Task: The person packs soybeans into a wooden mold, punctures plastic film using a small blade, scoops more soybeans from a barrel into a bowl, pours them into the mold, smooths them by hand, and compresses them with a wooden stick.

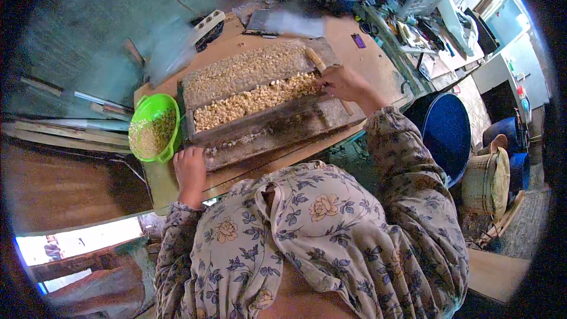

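One lumpy mixture (254, 104) between both hands (190, 170) (339, 84)

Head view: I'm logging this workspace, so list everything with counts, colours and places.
Table: 1, tan, centre
Wooden tray: 1, brown, on table
Chunks: many, tan, in tray
Bowl: 1, green, left of tray
Small pieces: many, pale, in bowl
Wooden rod: 1, tan, tray's right end
Flat sheet: 1, grey, far side
Slim item: 1, purple, far right
Tubs: at least 2, blue, right
Planks: several, brown, left
Clutter: uncountable, mixed, far right
Shirt: 1, pale floral, foreground
Left hand: 1, bare, tray's near left
Right hand: 1, bare, tray's right end
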`<state>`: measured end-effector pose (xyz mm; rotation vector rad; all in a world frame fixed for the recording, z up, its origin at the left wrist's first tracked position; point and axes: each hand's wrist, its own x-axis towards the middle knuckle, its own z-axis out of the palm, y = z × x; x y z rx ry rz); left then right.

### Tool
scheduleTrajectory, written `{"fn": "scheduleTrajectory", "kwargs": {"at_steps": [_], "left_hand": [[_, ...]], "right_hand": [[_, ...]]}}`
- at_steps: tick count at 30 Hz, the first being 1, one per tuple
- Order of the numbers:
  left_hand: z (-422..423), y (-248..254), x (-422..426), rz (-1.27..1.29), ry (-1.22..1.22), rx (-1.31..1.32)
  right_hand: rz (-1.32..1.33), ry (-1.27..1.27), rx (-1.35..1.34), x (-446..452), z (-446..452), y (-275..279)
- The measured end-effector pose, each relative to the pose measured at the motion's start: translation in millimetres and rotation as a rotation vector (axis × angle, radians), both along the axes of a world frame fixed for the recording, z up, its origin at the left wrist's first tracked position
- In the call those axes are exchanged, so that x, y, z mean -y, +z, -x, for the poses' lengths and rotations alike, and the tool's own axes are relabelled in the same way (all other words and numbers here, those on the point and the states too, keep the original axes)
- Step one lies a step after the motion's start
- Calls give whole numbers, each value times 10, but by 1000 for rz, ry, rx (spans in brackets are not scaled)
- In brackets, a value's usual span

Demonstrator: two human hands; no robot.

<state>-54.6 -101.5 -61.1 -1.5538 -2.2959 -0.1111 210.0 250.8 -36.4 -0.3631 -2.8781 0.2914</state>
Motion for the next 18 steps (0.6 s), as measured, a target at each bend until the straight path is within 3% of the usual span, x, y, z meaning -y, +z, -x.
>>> {"fn": "scheduleTrajectory", "kwargs": {"at_steps": [2, 4, 7, 11, 13, 18], "left_hand": [[-32, 36, 34, -69, -4, 56], [9, -28, 92, -118, -20, 100], [35, -73, 118, -181, -44, 182], [16, -87, 76, -229, -33, 251], [-22, -43, 53, -209, -30, 240], [-155, 63, 3, -173, -55, 226]], "right_hand": [[-24, -75, 35, 1, 69, -63], [-232, 115, -140, 11, 137, -90], [-204, 190, -240, 167, 301, -105], [-265, 246, -155, 167, 375, -146], [-162, 182, 55, 150, 308, 11], [-15, 71, 31, 76, 312, 83]]}}
